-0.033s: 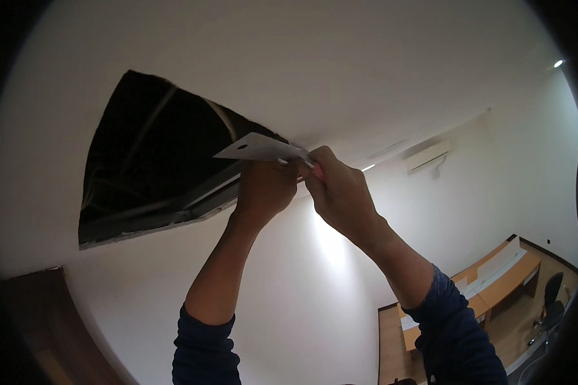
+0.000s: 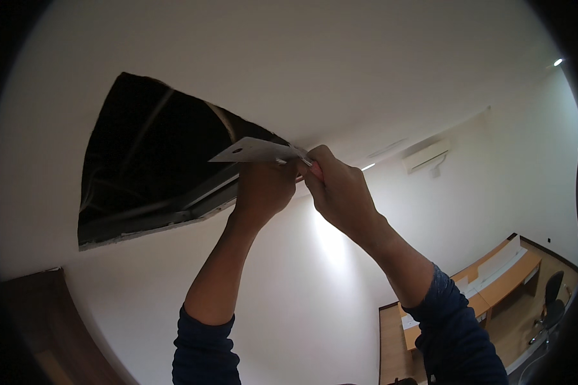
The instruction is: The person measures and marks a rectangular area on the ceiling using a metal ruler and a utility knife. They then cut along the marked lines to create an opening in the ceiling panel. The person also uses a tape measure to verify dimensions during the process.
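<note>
Both my hands are raised to the right end of a dark rectangular opening (image 2: 154, 147) in the ceiling. My right hand (image 2: 345, 196) is closed round a tool with a pinkish-red handle (image 2: 316, 170) and a short metal shank. Against the dark hole a thin grey plate (image 2: 257, 149) with a round hole in it juts left from that shank; whether the two are one piece I cannot tell. Just beneath the plate my left hand (image 2: 265, 192) is closed, its fingers turned away from view. A small shiny metal bit shows above its knuckles.
Inside the opening run thin bars and a pale curved strip (image 2: 220, 119). A wall-mounted air conditioner (image 2: 426, 156) hangs at the right. Far below stand wooden desks (image 2: 507, 279) and a black office chair (image 2: 550, 301). A dark brown door or cabinet (image 2: 58, 321) is at lower left.
The grey plate has tipped slightly, its free left end shifting a little left and down. Both hands keep nearly the same place and grip.
</note>
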{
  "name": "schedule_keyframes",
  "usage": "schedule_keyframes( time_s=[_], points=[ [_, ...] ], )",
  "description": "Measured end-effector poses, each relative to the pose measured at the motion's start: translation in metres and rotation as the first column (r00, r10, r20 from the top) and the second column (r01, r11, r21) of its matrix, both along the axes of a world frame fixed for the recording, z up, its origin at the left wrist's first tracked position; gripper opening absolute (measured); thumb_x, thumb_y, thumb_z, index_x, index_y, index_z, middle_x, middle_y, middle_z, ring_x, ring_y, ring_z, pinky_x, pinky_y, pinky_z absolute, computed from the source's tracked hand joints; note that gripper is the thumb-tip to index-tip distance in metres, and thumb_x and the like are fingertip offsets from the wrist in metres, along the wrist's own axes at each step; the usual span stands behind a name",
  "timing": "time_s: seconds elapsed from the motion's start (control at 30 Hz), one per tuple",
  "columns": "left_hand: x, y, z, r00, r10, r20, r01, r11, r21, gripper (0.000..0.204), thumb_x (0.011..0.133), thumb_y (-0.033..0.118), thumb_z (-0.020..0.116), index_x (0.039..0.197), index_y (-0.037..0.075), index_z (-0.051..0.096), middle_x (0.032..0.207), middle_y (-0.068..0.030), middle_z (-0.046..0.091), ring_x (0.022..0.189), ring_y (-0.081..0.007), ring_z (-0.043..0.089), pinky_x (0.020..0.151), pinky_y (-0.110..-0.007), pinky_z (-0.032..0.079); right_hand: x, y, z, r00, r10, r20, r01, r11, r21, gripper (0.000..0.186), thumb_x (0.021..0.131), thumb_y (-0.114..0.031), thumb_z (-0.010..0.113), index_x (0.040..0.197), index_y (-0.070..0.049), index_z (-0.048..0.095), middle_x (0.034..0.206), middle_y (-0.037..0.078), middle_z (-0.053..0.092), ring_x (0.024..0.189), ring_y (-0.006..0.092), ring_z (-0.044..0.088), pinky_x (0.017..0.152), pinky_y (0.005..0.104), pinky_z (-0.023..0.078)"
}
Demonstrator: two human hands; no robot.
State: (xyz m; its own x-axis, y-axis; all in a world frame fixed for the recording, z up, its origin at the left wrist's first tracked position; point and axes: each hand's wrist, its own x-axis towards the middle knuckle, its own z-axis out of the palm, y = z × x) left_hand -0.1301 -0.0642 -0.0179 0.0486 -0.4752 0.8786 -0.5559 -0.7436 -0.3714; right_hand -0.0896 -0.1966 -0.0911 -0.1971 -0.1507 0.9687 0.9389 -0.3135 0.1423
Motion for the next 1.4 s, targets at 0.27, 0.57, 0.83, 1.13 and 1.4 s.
schedule_keyframes(
  time_s=[0.27,0.57,0.83,1.13,1.4],
  points=[
    [0.004,0.002,0.001,0.997,-0.061,0.051,0.058,0.997,0.049,0.014,0.086,0.01,0.068,0.077,-0.001,0.069,0.07,-0.0116,0.069,0.06,-0.0223,0.066,0.058,-0.036,0.051,0.009,0.007,-0.007,0.995,0.072,0.064,-0.077,0.994,0.075,0.013,0.097,-0.011,0.059,0.107,-0.005,0.053,0.085,0.011,0.067,0.073,0.0282,0.07,0.061,0.0356,0.055],
    [0.007,-0.003,-0.001,0.991,-0.136,-0.011,0.135,0.99,-0.04,0.015,0.084,0.011,0.07,0.077,-0.003,0.069,0.067,-0.0125,0.069,0.061,-0.022,0.069,0.06,-0.034,0.053,0.004,0.0,-0.01,0.998,0.033,0.061,-0.036,0.999,0.041,0.011,0.097,-0.009,0.059,0.104,-0.004,0.052,0.085,0.011,0.067,0.073,0.0264,0.07,0.06,0.0357,0.055],
    [0.002,-0.004,0.0,0.991,-0.129,-0.04,0.127,0.991,-0.038,0.01,0.082,0.007,0.067,0.077,-0.002,0.07,0.066,-0.0114,0.069,0.059,-0.0223,0.068,0.06,-0.034,0.052,0.017,0.005,-0.003,0.995,0.053,0.084,-0.057,0.997,0.045,0.011,0.098,-0.009,0.059,0.101,-0.002,0.051,0.075,0.012,0.063,0.064,0.0249,0.068,0.056,0.0343,0.052],
    [0.003,-0.002,-0.003,0.997,-0.075,-0.016,0.074,0.994,-0.079,0.012,0.086,0.009,0.069,0.081,-0.002,0.069,0.071,-0.0125,0.07,0.064,-0.0234,0.069,0.063,-0.035,0.052,0.019,0.002,-0.001,0.998,0.043,0.049,-0.043,0.999,0.009,0.011,0.1,-0.012,0.054,0.099,-0.004,0.047,0.075,0.011,0.063,0.066,0.0285,0.067,0.056,0.0385,0.053],
    [0.007,-0.003,-0.003,0.986,-0.16,-0.047,0.155,0.982,-0.108,0.014,0.086,0.011,0.072,0.086,-0.003,0.069,0.073,-0.0127,0.07,0.066,-0.0215,0.069,0.065,-0.034,0.052,0.04,-0.002,-0.006,0.996,-0.043,-0.076,0.042,0.999,-0.007,0.012,0.1,-0.014,0.056,0.101,-0.004,0.048,0.074,0.012,0.063,0.065,0.0291,0.067,0.056,0.0399,0.052]
  ],
)
